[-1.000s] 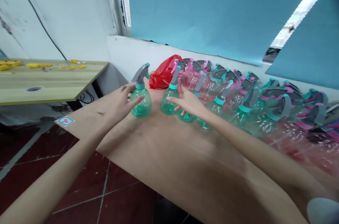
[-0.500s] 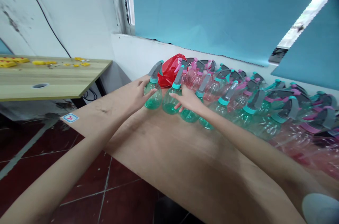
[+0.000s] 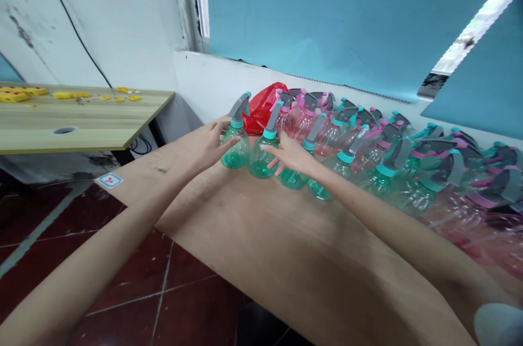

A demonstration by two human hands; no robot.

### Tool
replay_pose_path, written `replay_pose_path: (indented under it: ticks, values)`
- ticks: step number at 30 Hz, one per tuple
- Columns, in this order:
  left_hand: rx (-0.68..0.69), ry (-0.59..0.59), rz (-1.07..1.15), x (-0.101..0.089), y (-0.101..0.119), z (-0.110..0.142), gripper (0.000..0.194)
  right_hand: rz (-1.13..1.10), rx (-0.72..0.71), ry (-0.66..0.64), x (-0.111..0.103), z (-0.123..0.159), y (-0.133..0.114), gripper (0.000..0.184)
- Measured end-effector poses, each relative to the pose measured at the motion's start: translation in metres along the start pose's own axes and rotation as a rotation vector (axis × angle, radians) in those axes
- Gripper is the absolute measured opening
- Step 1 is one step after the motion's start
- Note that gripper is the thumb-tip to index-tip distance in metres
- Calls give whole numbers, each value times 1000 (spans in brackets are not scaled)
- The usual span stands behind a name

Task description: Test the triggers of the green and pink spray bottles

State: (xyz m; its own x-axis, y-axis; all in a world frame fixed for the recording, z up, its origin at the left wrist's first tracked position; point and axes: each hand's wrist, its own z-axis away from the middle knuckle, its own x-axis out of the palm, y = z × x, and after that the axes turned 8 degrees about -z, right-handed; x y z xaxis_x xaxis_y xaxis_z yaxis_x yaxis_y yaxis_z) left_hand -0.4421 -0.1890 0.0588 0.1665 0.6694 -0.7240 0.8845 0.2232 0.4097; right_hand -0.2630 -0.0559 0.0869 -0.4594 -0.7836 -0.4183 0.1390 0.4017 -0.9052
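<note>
My left hand [image 3: 210, 145] is closed round the left side of a clear green spray bottle [image 3: 236, 154] with a grey trigger head and turquoise collar. The thumb lies across its front, and the other fingers are partly hidden behind it. Just right of it, a second green spray bottle [image 3: 260, 163] stands upright on the brown table [image 3: 245, 220]. My right hand [image 3: 295, 156] holds that one from its right side, thumb over the front. Beside the right hand stands a third green spray bottle [image 3: 293, 179], partly covered by the hand and wrist.
Rows of green and pink spray bottles [image 3: 384, 171] fill the table's back and right side. A red plastic bag [image 3: 265, 106] lies behind the held bottles. A number label [image 3: 110, 180] marks the left corner. Yellow parts [image 3: 65, 95] lie on another table [image 3: 93, 117].
The second bottle has shifted slightly left and toward me with my right hand on it. My left hand stays at the first bottle. The view has turned a little.
</note>
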Motion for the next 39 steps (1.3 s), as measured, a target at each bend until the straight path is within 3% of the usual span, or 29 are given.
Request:
replay_pose_path:
  ticks: [6,10,13,17,22,25,28,32,35,39]
  values:
    - [-65,29,-16,-3,8,4,49,12,-32,-18,0,1,3,48]
    - [-155,143,-58,-15,24,14,43,22,-53,-20,-1,4,3,45]
    - [-149,214,-56,-26,40,25,33,37,-71,-30,0,9,3,40]
    - [-75,134,62,-30,64,38,29,169,-138,-24,1,28,3,37]
    - [-12,-176,236,-18,95,52,56,405,-356,-8,-2,62,9,27]
    - [80,-215,285,-11,120,59,71,406,-373,-4,-6,85,13,32]
    - [58,-240,330,-6,148,62,67,339,-367,23,-10,110,15,31]
    - [104,-205,422,6,178,66,46,294,-395,39,-19,140,19,35]
    - [119,-187,440,19,195,70,32,353,-376,99,-29,160,28,33]
    - [131,-202,465,37,222,75,29,458,-350,147,-48,183,42,41]
